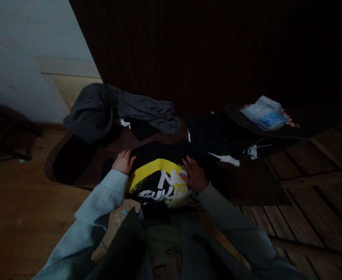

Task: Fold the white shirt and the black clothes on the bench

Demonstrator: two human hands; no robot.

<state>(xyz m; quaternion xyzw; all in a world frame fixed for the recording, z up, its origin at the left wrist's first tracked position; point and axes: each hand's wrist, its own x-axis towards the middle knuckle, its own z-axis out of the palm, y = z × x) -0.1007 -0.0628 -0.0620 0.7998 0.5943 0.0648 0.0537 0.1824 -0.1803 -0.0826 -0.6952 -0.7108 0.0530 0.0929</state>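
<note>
A black garment, probably a T-shirt, with a yellow and white print [147, 171] lies spread over a low dark wooden surface [118, 149], its near part hanging toward me. My left hand [124, 161] rests at the garment's left side, fingers stretched forward and thumb apart. On the right part of the print lies my right hand [194, 175], with its fingers spread. Neither hand is closed around the cloth. White lettering shows between the two hands.
Grey crumpled clothing [124, 107] is heaped at the back left. Dark clothing [206, 128] with white parts lies behind to the right. A clear plastic bag [265, 112] sits on a raised ledge. Wooden slats [319, 210] stretch along the right, and a dark stool [10, 130] stands far left.
</note>
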